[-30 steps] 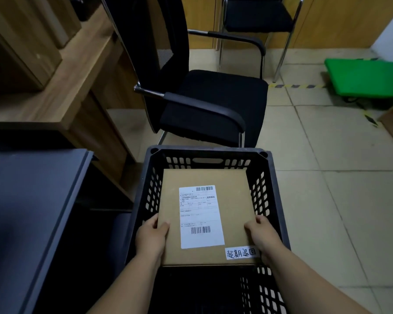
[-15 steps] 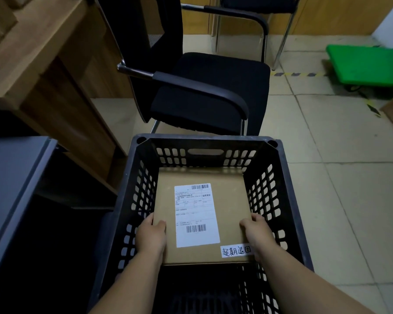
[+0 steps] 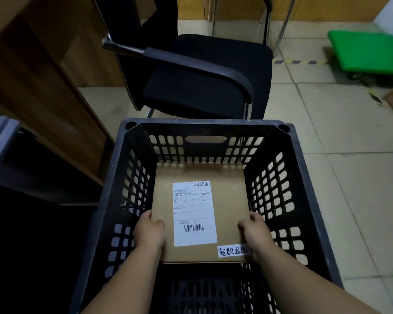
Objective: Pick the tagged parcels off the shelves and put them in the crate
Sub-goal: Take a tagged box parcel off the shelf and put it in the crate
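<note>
Both hands, the left hand (image 3: pixel 149 232) and right hand (image 3: pixel 255 232), grip one tagged parcel (image 3: pixel 201 211) low inside the otherwise empty crate (image 3: pixel 304 177), not yet released.

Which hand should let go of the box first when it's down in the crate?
Hard to pick: left hand and right hand grip opposite edges of the parcel evenly inside the black crate. Probably both together; the right has slightly more room beside the wall.

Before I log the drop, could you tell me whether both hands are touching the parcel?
Touching: the head view shows the left hand and right hand gripping the parcel by its side edges.
</note>
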The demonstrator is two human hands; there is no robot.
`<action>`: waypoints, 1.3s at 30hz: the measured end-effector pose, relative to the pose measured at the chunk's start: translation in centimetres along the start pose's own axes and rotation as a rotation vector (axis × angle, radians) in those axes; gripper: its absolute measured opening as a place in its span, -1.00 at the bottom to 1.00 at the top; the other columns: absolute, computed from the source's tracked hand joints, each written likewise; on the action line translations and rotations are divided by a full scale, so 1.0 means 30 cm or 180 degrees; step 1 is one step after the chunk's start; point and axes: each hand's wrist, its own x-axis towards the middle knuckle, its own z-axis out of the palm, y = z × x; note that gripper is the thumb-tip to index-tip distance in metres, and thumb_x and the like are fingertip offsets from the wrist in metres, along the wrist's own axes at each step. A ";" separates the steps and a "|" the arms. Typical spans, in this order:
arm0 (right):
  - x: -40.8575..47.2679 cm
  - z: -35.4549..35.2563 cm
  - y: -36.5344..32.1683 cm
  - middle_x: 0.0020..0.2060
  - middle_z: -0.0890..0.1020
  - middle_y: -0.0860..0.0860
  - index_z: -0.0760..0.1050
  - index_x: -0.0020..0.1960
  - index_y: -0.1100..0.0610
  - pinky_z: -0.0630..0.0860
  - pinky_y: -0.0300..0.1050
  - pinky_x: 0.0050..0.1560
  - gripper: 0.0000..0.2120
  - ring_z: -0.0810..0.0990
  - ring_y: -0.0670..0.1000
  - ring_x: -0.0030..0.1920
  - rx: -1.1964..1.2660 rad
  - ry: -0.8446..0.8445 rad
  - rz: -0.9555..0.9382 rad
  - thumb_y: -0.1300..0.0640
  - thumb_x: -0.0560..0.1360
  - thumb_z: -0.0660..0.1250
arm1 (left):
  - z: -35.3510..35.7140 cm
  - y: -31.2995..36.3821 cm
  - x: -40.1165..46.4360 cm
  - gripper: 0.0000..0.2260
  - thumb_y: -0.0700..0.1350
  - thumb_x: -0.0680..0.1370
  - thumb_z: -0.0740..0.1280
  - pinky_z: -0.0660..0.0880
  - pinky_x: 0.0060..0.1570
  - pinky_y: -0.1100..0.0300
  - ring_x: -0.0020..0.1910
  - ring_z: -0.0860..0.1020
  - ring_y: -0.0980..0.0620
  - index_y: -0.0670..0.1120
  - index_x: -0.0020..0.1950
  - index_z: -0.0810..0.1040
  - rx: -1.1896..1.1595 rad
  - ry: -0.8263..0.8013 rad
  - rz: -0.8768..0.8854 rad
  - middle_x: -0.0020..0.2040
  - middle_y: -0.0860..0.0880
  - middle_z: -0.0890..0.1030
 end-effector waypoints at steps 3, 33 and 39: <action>0.008 0.009 0.003 0.00 0.56 0.06 0.34 0.36 0.13 0.43 -0.18 -0.28 -0.58 0.54 -0.01 -0.16 -0.0092 0.0015 -0.0012 0.27 0.50 0.18 | 0.006 -0.007 0.017 -0.80 -0.28 0.54 0.24 0.51 -0.03 0.09 -0.14 0.54 -0.08 -0.12 0.12 0.52 0.0068 -0.0009 -0.0013 -0.18 -0.03 0.55; -0.318 -0.020 -0.290 0.29 0.47 0.00 0.40 0.35 0.09 0.31 -0.08 0.28 -0.60 0.36 0.05 0.30 -0.2650 0.0729 -0.1999 0.12 0.52 0.17 | -0.149 0.327 -0.264 -0.68 0.00 0.55 0.25 0.37 0.19 0.08 0.26 0.44 -0.04 -0.10 0.26 0.49 0.2127 0.0346 0.2010 0.27 -0.05 0.50; -0.572 -0.110 -0.469 0.18 0.52 -0.01 0.47 0.25 0.05 0.37 -0.09 0.13 -0.67 0.42 0.04 0.19 -0.2893 0.0891 -0.2595 0.07 0.50 0.21 | -0.322 0.563 -0.467 -0.78 0.05 0.54 0.21 0.42 0.08 0.13 0.04 0.52 0.04 0.00 0.07 0.55 0.2564 0.0803 0.2751 0.03 0.05 0.58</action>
